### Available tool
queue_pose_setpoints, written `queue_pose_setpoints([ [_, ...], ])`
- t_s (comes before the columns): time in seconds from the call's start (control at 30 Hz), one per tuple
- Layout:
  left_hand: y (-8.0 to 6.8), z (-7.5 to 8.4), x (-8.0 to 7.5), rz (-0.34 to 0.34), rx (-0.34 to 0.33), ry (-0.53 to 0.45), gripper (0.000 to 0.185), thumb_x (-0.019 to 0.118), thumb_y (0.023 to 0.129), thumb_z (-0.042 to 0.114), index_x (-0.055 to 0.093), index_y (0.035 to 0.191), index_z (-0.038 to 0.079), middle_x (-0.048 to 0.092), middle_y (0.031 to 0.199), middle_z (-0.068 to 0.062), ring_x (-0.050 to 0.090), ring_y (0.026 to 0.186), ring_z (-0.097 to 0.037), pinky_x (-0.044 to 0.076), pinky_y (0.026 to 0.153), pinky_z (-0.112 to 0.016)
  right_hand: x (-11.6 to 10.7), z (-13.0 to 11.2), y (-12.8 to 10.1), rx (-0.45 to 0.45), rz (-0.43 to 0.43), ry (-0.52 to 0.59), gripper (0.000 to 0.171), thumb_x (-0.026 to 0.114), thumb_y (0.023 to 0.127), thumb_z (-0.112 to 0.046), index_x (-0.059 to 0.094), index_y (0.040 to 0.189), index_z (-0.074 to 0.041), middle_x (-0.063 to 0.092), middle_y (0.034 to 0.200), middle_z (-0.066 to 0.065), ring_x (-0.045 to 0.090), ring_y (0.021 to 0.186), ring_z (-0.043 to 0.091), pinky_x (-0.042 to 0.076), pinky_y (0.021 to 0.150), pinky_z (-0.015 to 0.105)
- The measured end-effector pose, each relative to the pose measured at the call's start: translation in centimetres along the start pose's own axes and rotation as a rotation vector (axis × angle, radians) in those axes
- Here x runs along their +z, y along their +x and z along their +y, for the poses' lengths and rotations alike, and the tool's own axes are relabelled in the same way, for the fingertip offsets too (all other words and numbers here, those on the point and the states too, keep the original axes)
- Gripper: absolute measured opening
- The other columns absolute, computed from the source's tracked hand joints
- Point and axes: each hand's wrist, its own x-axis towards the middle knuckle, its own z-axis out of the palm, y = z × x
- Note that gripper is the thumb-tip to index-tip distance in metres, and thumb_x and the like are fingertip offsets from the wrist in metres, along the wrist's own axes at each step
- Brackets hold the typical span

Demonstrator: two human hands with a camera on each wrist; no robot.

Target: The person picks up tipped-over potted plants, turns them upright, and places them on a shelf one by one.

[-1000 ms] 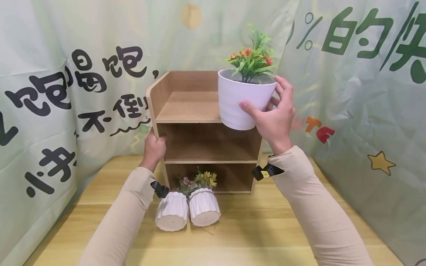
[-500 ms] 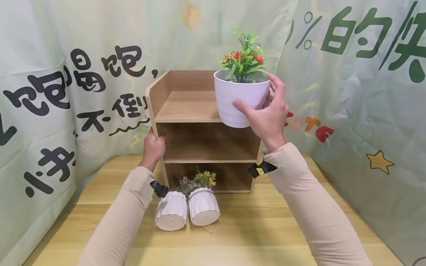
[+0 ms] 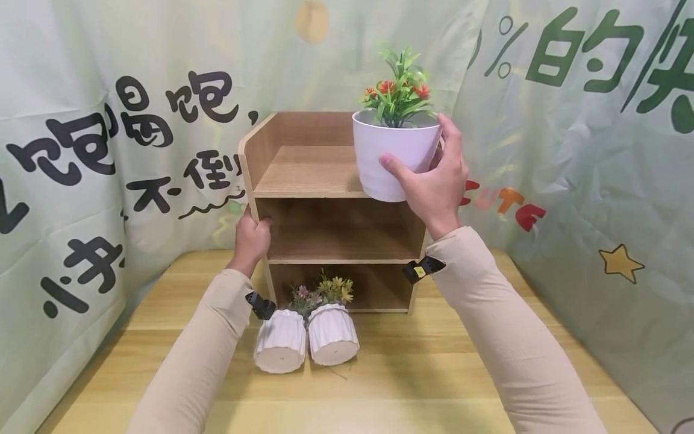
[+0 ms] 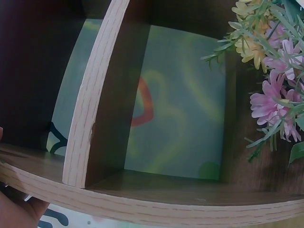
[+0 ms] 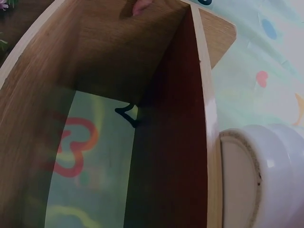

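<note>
**Flowerpot at the top shelf**

Green printed cloth hangs behind your wooden table (image 3: 412, 367). At upper centre of the frame, your right hand (image 3: 436, 181) wraps thumb and fingers around the white flowerpot (image 3: 390, 154), its base at the front edge of the shelf unit's (image 3: 309, 175) top tier. Your left hand (image 3: 250, 238) grips the unit's left panel. Two ribbed white pots (image 3: 303, 343) lie tipped at lower centre.

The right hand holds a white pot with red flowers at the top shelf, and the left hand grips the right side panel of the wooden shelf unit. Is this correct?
One detail is wrong. In the head view the left hand grips the left side panel of the wooden shelf unit, not the right one. The rest stands: the right hand holds the white pot with red flowers at the top shelf.
</note>
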Motion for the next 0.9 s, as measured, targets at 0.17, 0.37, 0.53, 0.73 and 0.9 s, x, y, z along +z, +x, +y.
queue_pose_setpoints([
  [0.17, -0.1, 0.2, 0.0, -0.004, -0.003, -0.003, 0.041, 0.053, 0.087, 0.010, 0.051, 0.125, -0.005, 0.059, 0.118, -0.032, 0.054, 0.110, -0.041, 0.040, 0.099, -0.051, 0.3, 0.2, -0.1, 0.001, 0.023, -0.055, 0.094, 0.080, 0.067, -0.055, 0.042, 0.145, -0.017, 0.051, 0.140, 0.000, 0.050, 0.120, 0.012, 0.044, 0.096, 0.031],
  [0.37, -0.1, 0.3, 0.0, -0.013, -0.009, -0.010, 0.042, 0.051, 0.088, 0.009, 0.050, 0.128, -0.006, 0.059, 0.118, -0.031, 0.055, 0.110, -0.039, 0.041, 0.099, -0.049, 0.9, 0.0, -0.2, -0.009, 0.050, -0.101, 0.097, 0.079, 0.068, -0.057, 0.040, 0.147, -0.016, 0.051, 0.140, 0.003, 0.051, 0.118, 0.018, 0.044, 0.093, 0.031],
  [0.53, 0.0, 0.4, -0.1, -0.016, -0.008, -0.013, 0.042, 0.051, 0.089, 0.008, 0.049, 0.128, -0.007, 0.058, 0.119, -0.031, 0.054, 0.110, -0.038, 0.040, 0.101, -0.049, 1.3, -0.3, -0.2, -0.006, 0.045, -0.140, 0.100, 0.076, 0.070, -0.059, 0.036, 0.149, -0.014, 0.046, 0.145, 0.004, 0.049, 0.122, 0.019, 0.043, 0.096, 0.033],
  [0.73, -0.1, 0.3, 0.0, -0.012, -0.012, -0.019, 0.042, 0.052, 0.088, 0.008, 0.050, 0.127, -0.007, 0.059, 0.119, -0.030, 0.054, 0.109, -0.038, 0.040, 0.100, -0.049, 1.6, -0.3, -0.3, -0.009, 0.040, -0.191, 0.103, 0.073, 0.072, -0.063, 0.031, 0.152, -0.014, 0.041, 0.149, 0.001, 0.046, 0.126, 0.019, 0.044, 0.096, 0.039],
  [0.9, -0.1, 0.3, 0.1, -0.013, -0.012, -0.019, 0.043, 0.051, 0.088, 0.009, 0.049, 0.128, -0.007, 0.058, 0.120, -0.031, 0.054, 0.111, -0.039, 0.040, 0.101, -0.049, 1.9, -0.2, -0.2, -0.014, 0.039, -0.209, 0.103, 0.072, 0.073, -0.064, 0.028, 0.153, -0.014, 0.037, 0.152, 0.000, 0.044, 0.129, 0.018, 0.044, 0.097, 0.040],
])
